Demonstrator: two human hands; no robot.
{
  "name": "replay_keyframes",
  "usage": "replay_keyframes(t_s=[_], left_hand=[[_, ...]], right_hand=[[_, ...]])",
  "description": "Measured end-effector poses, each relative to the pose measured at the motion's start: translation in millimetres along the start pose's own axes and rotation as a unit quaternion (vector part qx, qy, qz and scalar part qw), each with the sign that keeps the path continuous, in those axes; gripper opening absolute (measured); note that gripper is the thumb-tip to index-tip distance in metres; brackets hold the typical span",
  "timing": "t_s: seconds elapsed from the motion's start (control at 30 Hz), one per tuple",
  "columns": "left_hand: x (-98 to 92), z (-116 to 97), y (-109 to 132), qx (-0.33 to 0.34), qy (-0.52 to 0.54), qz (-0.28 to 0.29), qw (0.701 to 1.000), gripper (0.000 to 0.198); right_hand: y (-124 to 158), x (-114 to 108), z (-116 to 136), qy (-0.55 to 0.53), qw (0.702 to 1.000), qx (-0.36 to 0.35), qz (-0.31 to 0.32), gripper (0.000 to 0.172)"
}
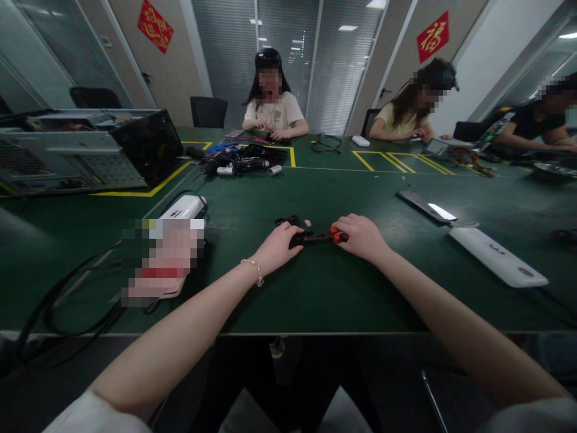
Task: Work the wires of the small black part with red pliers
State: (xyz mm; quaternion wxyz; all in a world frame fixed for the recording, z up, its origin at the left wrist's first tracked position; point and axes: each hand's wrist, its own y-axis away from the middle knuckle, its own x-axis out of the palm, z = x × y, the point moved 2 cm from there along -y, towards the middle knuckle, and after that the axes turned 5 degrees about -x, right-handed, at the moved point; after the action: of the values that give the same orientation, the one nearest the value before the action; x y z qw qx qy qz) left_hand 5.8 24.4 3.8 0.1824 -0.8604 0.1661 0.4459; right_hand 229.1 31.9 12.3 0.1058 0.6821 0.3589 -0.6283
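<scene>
Near the middle of the green table, my right hand is closed around the red handles of a pair of pliers. The long thin jaws of the pliers point left, toward my left hand. Between its thumb and fingers, my left hand pinches a small black part, and the jaw tips meet or touch it. What exactly the part is does not show. Just beyond my left hand lies a black piece, and a small pale scrap rests beside it.
At left are a white power bank, a blurred phone and black cables. An opened computer case stands behind them. Tools lie in a heap further back. A phone and a white power bank lie right. Several people sit opposite.
</scene>
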Motion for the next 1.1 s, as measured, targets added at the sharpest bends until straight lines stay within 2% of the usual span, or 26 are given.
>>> replay_keyframes(t_s=[0.5, 1.1], left_hand=[[-3.5, -3.1, 1.2, -0.018, 0.007, 0.018, 1.000, 0.034], [-2.7, -3.6, 0.9, -0.004, 0.005, 0.010, 1.000, 0.032]], right_hand=[[0.9, -1.1, -0.2, -0.016, 1.000, -0.004, -0.007, 0.022], [1.1, -1.5, 0.0, -0.011, 1.000, -0.001, -0.010, 0.021]])
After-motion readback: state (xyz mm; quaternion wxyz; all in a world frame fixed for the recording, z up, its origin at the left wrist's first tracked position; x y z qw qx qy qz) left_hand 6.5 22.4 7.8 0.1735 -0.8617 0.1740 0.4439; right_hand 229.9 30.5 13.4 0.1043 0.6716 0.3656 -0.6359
